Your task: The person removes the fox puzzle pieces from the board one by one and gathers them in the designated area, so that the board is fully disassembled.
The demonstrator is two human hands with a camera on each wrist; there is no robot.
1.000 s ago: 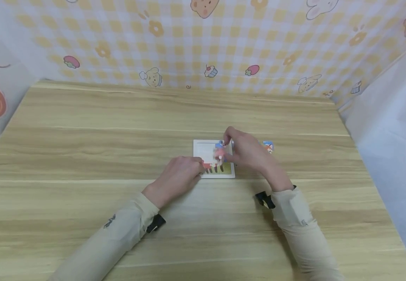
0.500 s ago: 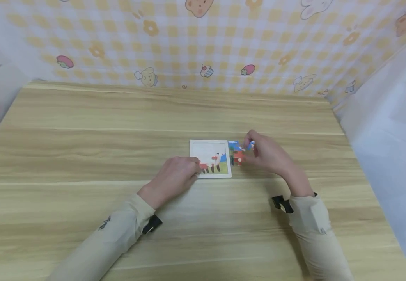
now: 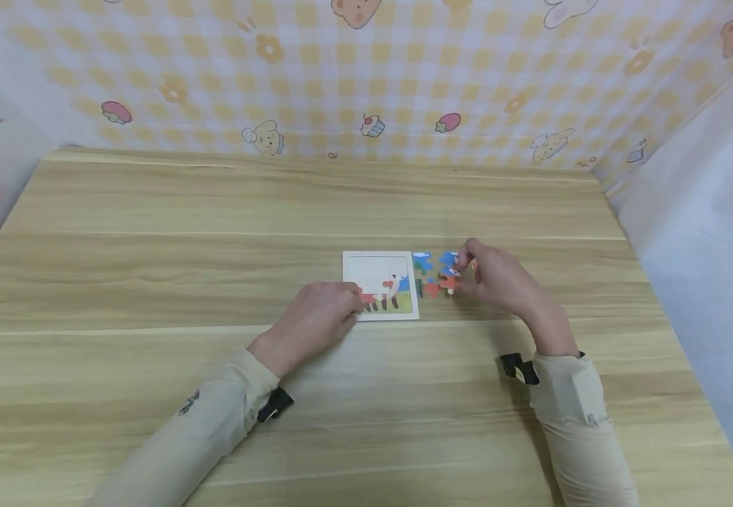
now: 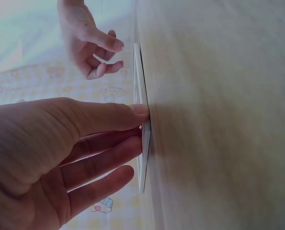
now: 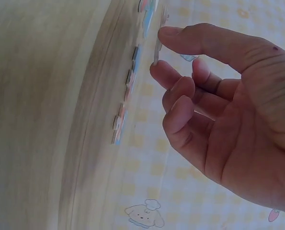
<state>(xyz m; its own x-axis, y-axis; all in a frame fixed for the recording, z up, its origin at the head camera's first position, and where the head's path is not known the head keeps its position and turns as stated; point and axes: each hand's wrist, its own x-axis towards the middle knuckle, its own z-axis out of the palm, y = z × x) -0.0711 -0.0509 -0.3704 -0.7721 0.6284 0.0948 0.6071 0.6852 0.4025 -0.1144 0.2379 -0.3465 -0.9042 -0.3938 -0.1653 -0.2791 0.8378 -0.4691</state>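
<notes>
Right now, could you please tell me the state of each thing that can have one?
Tray: flat, partly filled, far left area bare.
Fitted pieces: set mainly in the tray's near part.
Loose pieces: lying on the table, right of the tray.
Left grip: holding the tray's left side.
Right grip: pinching one piece, raised.

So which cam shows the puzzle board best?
Head. The puzzle board shows its face, lower-left corner hidden by the left hand. Left wrist: nearly edge-on, partly covered. Right wrist: can't make it out.
</notes>
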